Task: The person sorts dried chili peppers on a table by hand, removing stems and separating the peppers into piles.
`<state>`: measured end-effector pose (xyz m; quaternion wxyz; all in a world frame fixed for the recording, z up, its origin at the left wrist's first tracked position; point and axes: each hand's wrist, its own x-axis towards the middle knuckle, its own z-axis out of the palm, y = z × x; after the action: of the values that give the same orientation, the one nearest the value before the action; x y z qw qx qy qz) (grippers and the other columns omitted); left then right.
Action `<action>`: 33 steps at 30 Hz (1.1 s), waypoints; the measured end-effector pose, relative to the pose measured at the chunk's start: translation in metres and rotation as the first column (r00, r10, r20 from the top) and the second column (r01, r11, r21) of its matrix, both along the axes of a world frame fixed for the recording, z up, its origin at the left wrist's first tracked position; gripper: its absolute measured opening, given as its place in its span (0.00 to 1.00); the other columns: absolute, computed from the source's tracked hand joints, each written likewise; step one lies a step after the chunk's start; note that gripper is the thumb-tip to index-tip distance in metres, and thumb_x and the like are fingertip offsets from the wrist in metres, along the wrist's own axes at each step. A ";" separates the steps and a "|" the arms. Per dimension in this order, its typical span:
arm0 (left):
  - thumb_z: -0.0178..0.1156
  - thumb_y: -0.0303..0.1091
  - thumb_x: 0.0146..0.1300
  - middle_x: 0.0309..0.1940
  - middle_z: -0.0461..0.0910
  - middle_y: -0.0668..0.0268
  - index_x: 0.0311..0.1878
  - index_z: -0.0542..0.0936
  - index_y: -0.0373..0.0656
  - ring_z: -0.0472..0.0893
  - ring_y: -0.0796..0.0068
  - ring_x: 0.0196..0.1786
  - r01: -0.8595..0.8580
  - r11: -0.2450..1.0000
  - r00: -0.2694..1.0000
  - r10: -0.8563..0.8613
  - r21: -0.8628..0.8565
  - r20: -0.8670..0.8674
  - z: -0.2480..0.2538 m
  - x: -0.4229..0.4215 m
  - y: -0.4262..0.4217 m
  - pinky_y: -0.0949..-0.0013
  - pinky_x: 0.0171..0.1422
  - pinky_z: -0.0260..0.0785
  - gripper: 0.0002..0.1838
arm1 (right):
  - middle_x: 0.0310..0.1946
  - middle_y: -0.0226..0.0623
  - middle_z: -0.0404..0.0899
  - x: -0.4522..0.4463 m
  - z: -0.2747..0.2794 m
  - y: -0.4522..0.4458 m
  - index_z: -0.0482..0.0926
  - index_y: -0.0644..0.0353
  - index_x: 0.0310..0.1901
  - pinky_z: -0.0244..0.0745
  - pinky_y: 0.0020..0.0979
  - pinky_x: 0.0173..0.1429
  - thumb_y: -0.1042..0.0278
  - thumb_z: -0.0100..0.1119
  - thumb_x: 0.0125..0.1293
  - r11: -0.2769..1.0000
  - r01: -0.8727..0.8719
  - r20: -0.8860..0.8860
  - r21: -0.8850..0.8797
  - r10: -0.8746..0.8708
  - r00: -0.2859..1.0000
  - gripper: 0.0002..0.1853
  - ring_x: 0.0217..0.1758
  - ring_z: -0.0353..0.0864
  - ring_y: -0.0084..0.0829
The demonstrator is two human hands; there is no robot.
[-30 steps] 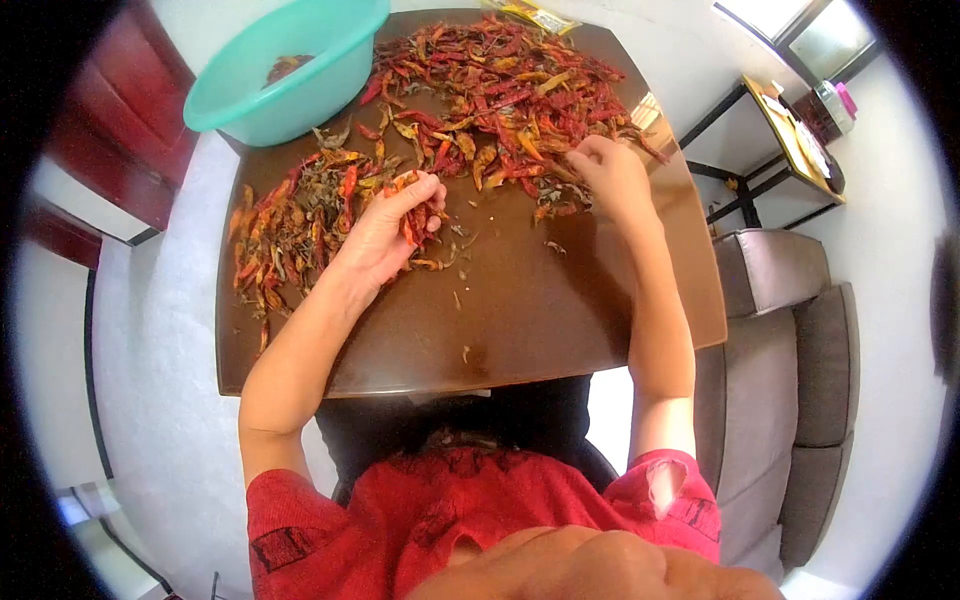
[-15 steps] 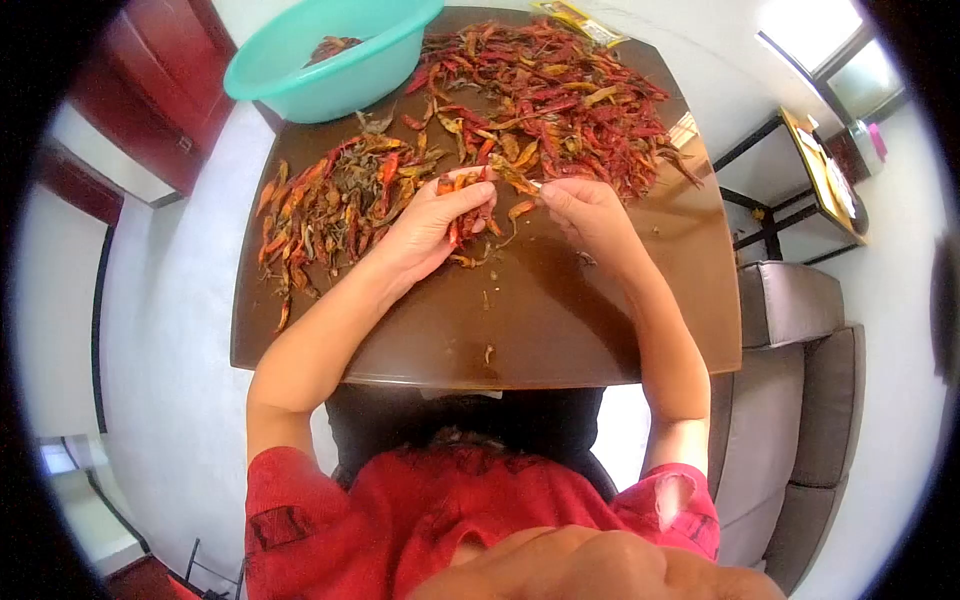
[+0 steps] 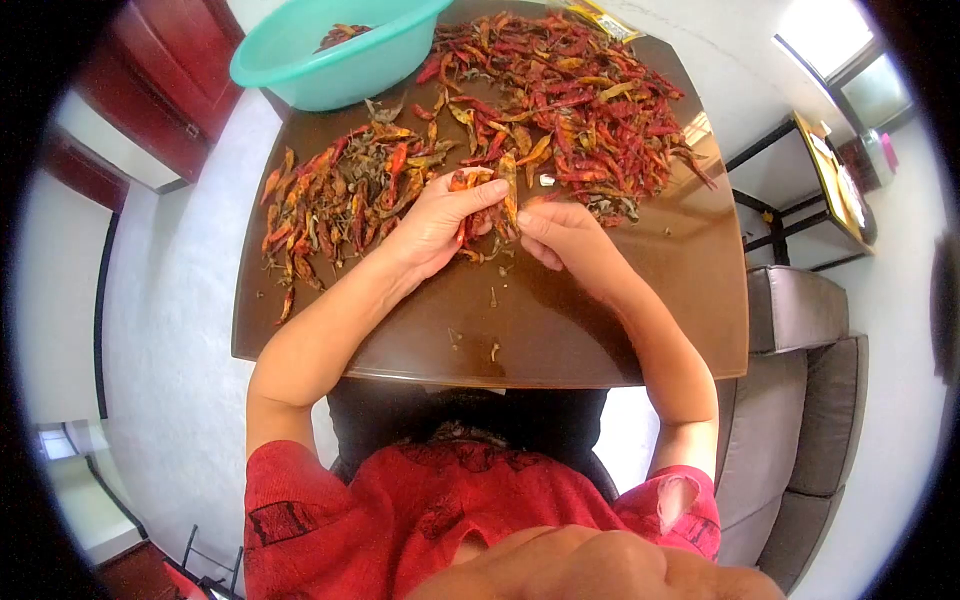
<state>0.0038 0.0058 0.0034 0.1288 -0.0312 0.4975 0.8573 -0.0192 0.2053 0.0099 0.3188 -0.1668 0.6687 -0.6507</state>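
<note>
The left hand [image 3: 435, 222] curls around a bunch of dried, wrinkled chillies [image 3: 470, 181], its thumb against one yellowish, tapering pod [image 3: 509, 178] that points away from the person. The right hand [image 3: 560, 238] pinches that pod's near end, fingertips drawn narrow. Around them on the glossy brown table [image 3: 580, 335] lie a crinkled red heap [image 3: 600, 125], a duller leafy heap [image 3: 340, 205] and a smooth, round basin [image 3: 360, 82].

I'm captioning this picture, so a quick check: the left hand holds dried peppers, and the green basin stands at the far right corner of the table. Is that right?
Not quite: the head view shows the green basin at the far left corner of the table. The left hand does hold dried peppers.
</note>
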 end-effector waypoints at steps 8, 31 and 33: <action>0.66 0.39 0.63 0.33 0.80 0.75 0.44 0.76 0.48 0.78 0.86 0.33 -0.069 0.998 0.998 0.069 -0.005 -0.005 0.005 -0.007 -0.011 0.81 0.33 0.68 0.11 | 0.25 0.33 0.79 0.002 -0.015 0.002 0.80 0.65 0.35 0.71 0.30 0.36 0.61 0.58 0.68 0.987 -0.083 -0.498 0.141 0.143 0.855 0.13 0.30 0.75 0.23; 0.66 0.34 0.62 0.37 0.82 0.71 0.49 0.84 0.41 0.76 0.83 0.39 -0.234 0.604 0.942 -0.052 -0.762 -0.331 0.034 -0.008 -0.035 0.76 0.43 0.69 0.14 | 0.25 0.32 0.76 -0.020 -0.006 0.005 0.81 0.65 0.36 0.70 0.29 0.36 0.65 0.59 0.66 0.933 0.330 -0.581 0.142 -0.192 0.791 0.10 0.29 0.76 0.22; 0.65 0.35 0.63 0.37 0.82 0.71 0.49 0.84 0.41 0.76 0.85 0.39 -0.142 0.771 0.950 -0.070 -0.621 -0.304 0.015 -0.009 -0.024 0.77 0.43 0.69 0.13 | 0.24 0.28 0.74 -0.011 -0.003 0.000 0.81 0.66 0.36 0.67 0.26 0.35 0.66 0.58 0.67 0.951 0.298 -0.466 0.081 -0.228 0.855 0.10 0.30 0.72 0.18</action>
<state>-0.0056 -0.0179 0.0182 0.0145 0.0525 0.7709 0.6346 -0.0306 0.2054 0.0068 0.0743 -0.1956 0.7877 -0.5795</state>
